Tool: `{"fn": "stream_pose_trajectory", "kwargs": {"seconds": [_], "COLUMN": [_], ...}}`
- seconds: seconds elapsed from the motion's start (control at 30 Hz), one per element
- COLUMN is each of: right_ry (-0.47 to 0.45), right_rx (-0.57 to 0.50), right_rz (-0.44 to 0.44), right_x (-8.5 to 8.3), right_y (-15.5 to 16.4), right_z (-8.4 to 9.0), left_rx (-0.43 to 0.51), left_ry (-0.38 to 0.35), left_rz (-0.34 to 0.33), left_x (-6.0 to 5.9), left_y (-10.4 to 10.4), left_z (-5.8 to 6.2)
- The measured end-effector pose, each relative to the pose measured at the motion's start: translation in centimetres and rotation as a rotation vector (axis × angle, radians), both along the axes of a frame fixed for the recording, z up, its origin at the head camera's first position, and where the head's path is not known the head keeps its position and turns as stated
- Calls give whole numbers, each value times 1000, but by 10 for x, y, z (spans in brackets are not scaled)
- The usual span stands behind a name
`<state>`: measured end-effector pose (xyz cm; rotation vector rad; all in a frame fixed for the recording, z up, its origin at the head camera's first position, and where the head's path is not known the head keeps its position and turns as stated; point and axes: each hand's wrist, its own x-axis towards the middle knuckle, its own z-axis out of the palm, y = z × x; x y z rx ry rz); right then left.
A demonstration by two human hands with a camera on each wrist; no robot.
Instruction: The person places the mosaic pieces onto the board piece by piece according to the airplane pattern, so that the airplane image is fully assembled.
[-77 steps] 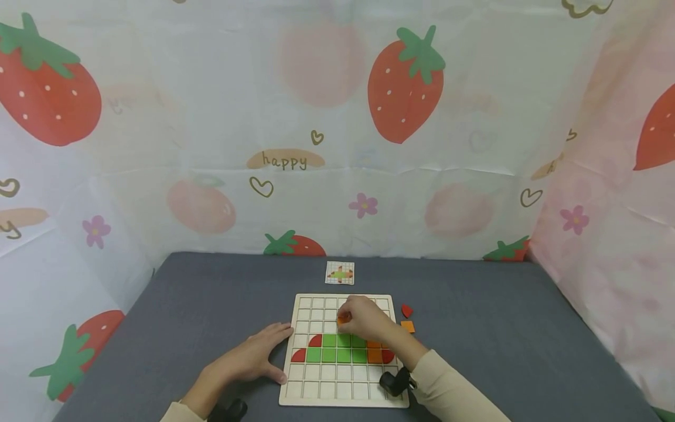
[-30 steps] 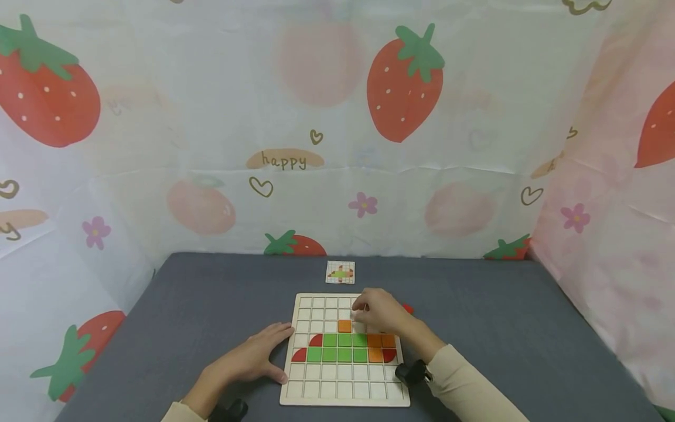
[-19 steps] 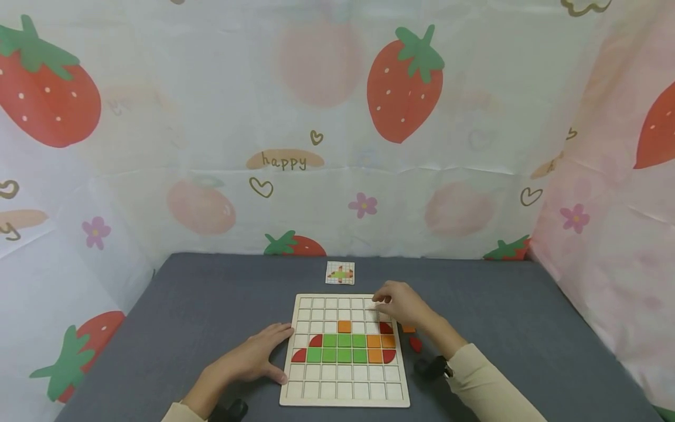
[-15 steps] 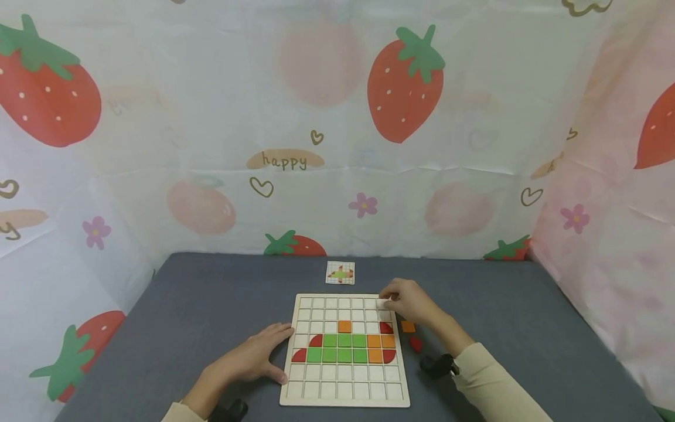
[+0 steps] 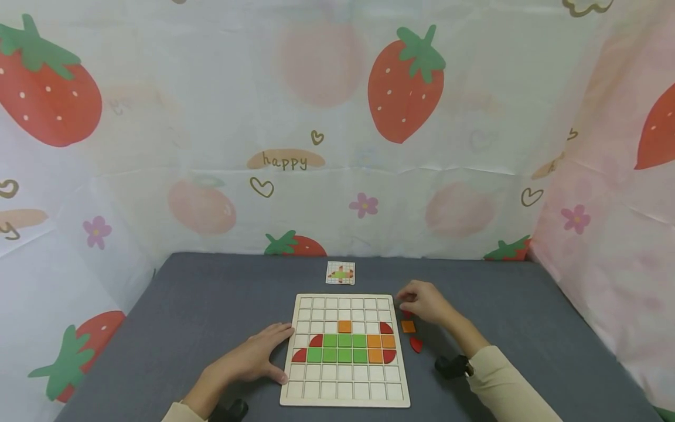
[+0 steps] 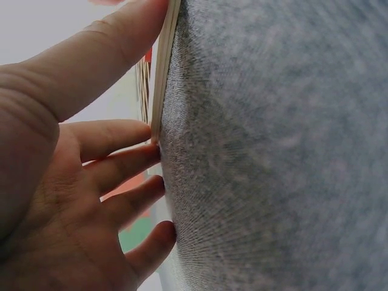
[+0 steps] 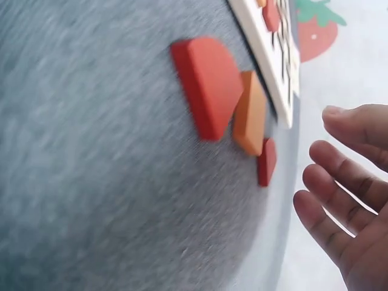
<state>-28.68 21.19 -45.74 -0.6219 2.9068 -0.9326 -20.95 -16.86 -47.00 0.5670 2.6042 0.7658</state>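
Your left hand (image 5: 252, 358) is lying flat with relaxed fingers, bracing the wooden grid board's (image 5: 345, 402) left edge. Your right hand (image 5: 426, 301) is hovering loosely open, gripping nothing, just above three loose pieces: small red piece (image 7: 267, 161), orange square (image 5: 408, 326), red quarter-round (image 5: 416, 344). Everything is sitting on grey cloth (image 5: 211, 305), with strawberry-print sheeting (image 5: 406, 88) hanging behind.

Soft, even light fills the head view, with no glare and only faint shadows under the left hand (image 5: 253, 358) and right hand (image 5: 424, 302) on the grey cloth. The left wrist view is dimmer and sharp on the cloth weave just beside the fingers (image 6: 130, 182), while the palm nearest the lens goes soft. The right wrist view is motion-blurred: the red piece (image 7: 209, 85) and orange piece (image 7: 250, 114) near the fingers smear, and the background is washed out.
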Motion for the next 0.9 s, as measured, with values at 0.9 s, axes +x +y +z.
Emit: {"fn": "stream_pose_trajectory", "kwargs": {"seconds": [0.9], "right_ry": [-54], "right_rx": [168], "right_rz": [-35], "right_x": [0], "right_y": [-1], "right_z": [-6], "left_rx": [2], "left_ry": [-1], "left_rz": [-1], "left_x": [0], "left_y": [0], "left_z": [1]}}
